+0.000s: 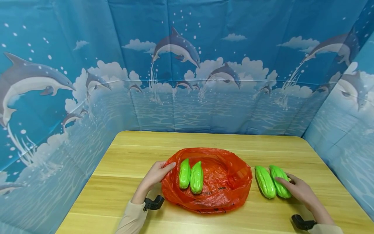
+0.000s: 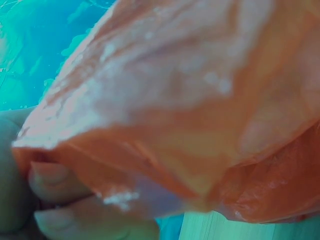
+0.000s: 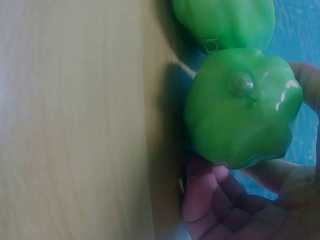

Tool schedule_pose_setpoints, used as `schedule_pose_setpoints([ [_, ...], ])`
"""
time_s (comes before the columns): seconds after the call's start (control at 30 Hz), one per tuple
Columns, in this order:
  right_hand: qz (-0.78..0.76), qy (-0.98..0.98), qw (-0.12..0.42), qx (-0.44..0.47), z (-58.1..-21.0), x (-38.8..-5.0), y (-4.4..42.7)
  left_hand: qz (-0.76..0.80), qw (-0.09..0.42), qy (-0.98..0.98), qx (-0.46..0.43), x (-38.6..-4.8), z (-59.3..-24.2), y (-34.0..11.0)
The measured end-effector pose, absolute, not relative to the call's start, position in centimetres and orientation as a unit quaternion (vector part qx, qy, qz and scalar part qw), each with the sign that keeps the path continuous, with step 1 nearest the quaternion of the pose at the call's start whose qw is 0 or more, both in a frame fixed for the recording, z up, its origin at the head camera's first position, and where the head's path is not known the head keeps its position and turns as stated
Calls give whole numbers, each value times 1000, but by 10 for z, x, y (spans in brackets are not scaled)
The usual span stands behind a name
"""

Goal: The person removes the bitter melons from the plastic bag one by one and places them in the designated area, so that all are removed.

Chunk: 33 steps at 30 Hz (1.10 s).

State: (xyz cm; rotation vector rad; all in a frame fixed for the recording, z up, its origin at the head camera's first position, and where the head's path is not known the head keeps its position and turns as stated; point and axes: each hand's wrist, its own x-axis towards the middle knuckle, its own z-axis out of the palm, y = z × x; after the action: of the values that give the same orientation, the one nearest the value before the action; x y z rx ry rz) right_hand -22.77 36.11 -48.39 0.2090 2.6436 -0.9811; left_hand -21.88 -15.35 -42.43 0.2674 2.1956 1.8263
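Nearest, at the lower edge of the frame, a black wrist unit (image 1: pixel 154 203) on the left arm sits just beside the red bag (image 1: pixel 216 204); a swing of that arm could snag the thin film.

At lower right, the right hand (image 1: pixel 301 189) holds the held gourd (image 1: pixel 276 171), thumb on the near side and fingers curled beneath, as the right wrist view shows. The gourd is glossy and rounded, so a light hold could let it slip or roll. It touches the neighbouring gourd (image 1: pixel 265 182) on its left; a sideways lift could push that one across the table (image 1: pixel 117 165).

Left of centre, the left hand (image 1: pixel 157 171) pinches the bag's rim, fingertips curled against the film. The mouth lies wide, slack and creased; loss of that pinch could let the rim sag. Two gourds (image 1: pixel 196 178) lie inside against the bag's left side; an upward tug there could tip them over or tear the film.

Farthest, the dolphin backdrop (image 1: pixel 175 110) stands well apart from the handling and presents no evident hazard.
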Motion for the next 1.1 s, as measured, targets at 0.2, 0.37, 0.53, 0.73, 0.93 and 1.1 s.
schedule_pose_setpoints([
  [0.2,-336,927,154,68,-484,-228,361,627,132,762,93,-218,-424,-154],
  [0.37,-337,927,152,60,-485,-229,362,624,128,765,92,-217,-424,-154],
  [0.53,-332,928,159,61,-485,-230,362,627,129,763,90,-217,-424,-153],
  [0.73,-337,924,165,71,-484,-229,361,630,127,761,88,-217,-423,-153],
  [0.93,-348,922,157,67,-484,-227,363,628,123,764,87,-216,-422,-152],
  [1.1,-354,922,145,63,-483,-225,363,628,125,763,87,-217,-422,-153],
])
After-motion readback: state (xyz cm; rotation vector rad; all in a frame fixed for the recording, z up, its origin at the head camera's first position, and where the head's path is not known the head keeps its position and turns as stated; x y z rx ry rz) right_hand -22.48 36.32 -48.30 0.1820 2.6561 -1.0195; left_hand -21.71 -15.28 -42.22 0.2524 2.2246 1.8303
